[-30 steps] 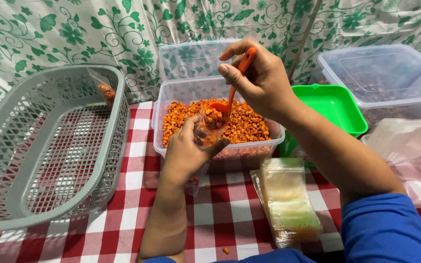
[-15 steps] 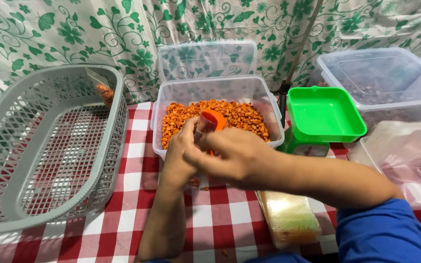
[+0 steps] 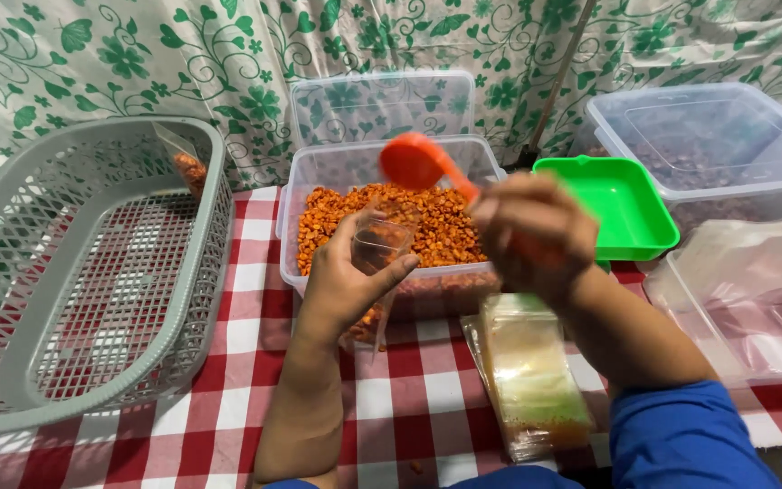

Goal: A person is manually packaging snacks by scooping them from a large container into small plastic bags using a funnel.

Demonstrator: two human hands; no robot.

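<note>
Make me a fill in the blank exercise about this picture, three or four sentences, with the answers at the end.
1. The right hand holds an orange ____ above the tub of orange grains.
2. The left hand holds a small clear ____.
3. The grey basket stands to the ____ of the tub.
4. The tablecloth is checked red and ____.

Missing words: scoop; bag; left; white

The left hand (image 3: pixel 341 285) holds a small clear bag (image 3: pixel 380 249) open over a tub of orange snacks (image 3: pixel 436 226). The right hand (image 3: pixel 531 231) lifts an orange scoop (image 3: pixel 416 163) above it. A grey basket (image 3: pixel 65 272) stands to the left.
</note>
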